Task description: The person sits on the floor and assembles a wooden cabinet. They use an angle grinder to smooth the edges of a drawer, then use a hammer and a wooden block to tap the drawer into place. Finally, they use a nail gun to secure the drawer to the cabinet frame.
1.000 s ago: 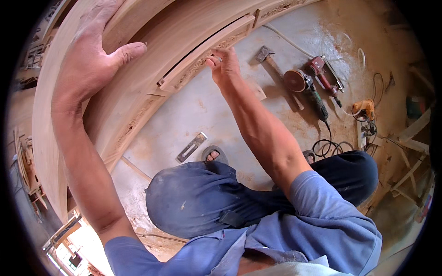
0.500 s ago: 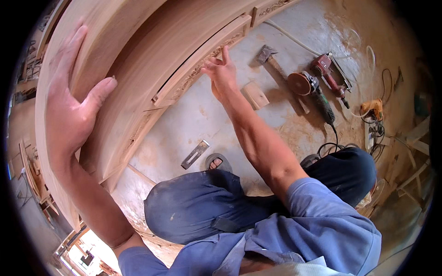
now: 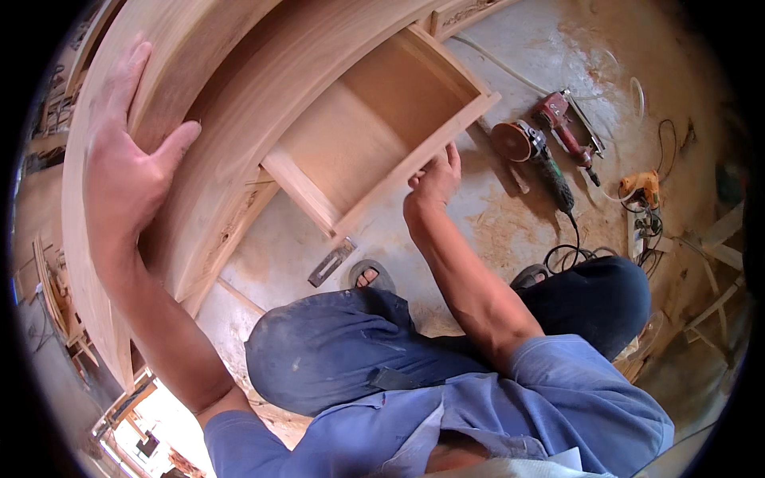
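Note:
A shallow wooden drawer (image 3: 376, 196) stands pulled out of a large pale wooden furniture piece (image 3: 211, 171), and its inside shows a flat brown bottom. At the drawer's front panel is my right hand (image 3: 434, 179), its fingers curled against the lower front edge; some fingertips are hidden by the panel. My left hand (image 3: 131, 179) lies with thumb and fingers spread on the curved upper board at the left. Below the drawer's near corner, a slotted metal blade (image 3: 333, 261) rests on the floor.
On the floor to the right lie a corded angle grinder (image 3: 550, 171) with a brown disc, a red air nailer (image 3: 560, 119) with a hose, and an orange power tool (image 3: 642, 188). A hatchet's wooden handle (image 3: 512, 177) shows partly. Wood scraps (image 3: 721, 255) lie at far right.
The drawer has slid out of the furniture toward the lower right, with my right hand moving along at its front. It now covers the wood block and hatchet head. My left hand stays nearly in place.

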A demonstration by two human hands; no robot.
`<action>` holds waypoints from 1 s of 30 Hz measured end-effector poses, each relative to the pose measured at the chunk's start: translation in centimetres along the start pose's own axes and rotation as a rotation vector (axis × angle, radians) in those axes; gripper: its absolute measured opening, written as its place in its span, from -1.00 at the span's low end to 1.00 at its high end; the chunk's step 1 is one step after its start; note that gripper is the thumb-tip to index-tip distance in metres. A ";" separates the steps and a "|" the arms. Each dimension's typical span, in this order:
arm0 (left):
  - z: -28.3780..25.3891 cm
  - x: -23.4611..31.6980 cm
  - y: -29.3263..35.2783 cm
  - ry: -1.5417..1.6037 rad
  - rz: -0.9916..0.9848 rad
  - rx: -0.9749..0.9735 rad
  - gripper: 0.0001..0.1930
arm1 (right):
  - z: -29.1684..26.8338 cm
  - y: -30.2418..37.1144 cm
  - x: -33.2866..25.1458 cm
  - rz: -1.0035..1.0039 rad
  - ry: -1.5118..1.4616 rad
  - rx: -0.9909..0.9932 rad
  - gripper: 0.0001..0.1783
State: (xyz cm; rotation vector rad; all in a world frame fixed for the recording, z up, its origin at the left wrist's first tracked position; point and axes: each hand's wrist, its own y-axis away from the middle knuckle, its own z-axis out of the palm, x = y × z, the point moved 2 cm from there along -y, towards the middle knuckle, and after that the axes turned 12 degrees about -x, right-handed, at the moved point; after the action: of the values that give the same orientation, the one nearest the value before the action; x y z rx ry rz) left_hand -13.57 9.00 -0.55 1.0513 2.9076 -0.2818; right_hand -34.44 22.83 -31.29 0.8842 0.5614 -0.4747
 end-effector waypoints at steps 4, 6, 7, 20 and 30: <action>0.2 1.1 0.2 -0.177 -0.046 0.038 -0.14 | -1.1 -0.9 0.1 -0.117 0.171 0.039 -0.37; 0.3 0.7 -0.1 -0.184 -0.029 0.032 -0.15 | -1.5 -1.0 0.7 -0.134 0.201 0.078 -0.43; 0.0 0.3 0.0 -0.201 -0.025 0.028 -0.15 | -1.1 -0.6 0.9 -0.120 0.182 0.060 -0.44; 3.2 -0.4 3.7 -0.504 -0.420 0.379 -0.35 | -1.0 0.4 1.0 -0.072 0.342 -0.118 -0.15; 3.1 -1.6 4.9 -0.535 -0.356 0.402 -0.41 | 3.4 -1.5 0.9 0.040 0.227 -0.435 -0.01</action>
State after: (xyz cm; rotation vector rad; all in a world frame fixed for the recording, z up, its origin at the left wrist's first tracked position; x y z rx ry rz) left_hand -9.30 11.13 -4.23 0.3724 2.5608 -1.0168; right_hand -33.77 19.09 -31.02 0.5326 0.8167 -0.2028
